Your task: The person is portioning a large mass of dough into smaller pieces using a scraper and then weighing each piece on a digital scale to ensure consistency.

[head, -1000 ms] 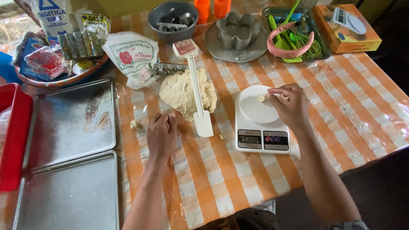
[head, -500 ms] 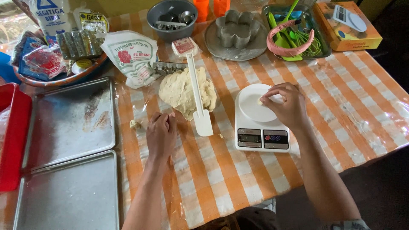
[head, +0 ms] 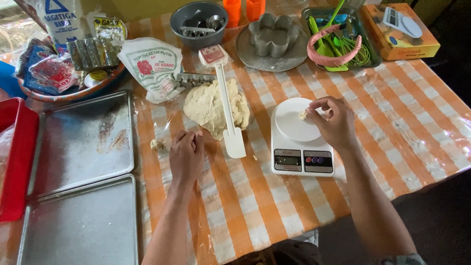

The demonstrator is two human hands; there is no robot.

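- The right hand (head: 336, 122) hovers over the round platform of the white kitchen scale (head: 300, 138), fingertips pinched narrow on a small dough bit (head: 303, 116) at the platform's right edge.
- The left hand (head: 187, 154) rests loosely curled on the checked desk (head: 245, 196), left of the scale; it holds nothing that shows.
- The big dough lump (head: 211, 105) lies just up and left of the scale, nearer the left hand, which sits at its near edge.
- A white spatula (head: 228, 118) lies across the lump, its long axis running from the far side toward the person, blade nearest.
- Another small dough bit (head: 156, 145) lies left of the left hand, beside the metal trays (head: 78, 147), well left of the scale.
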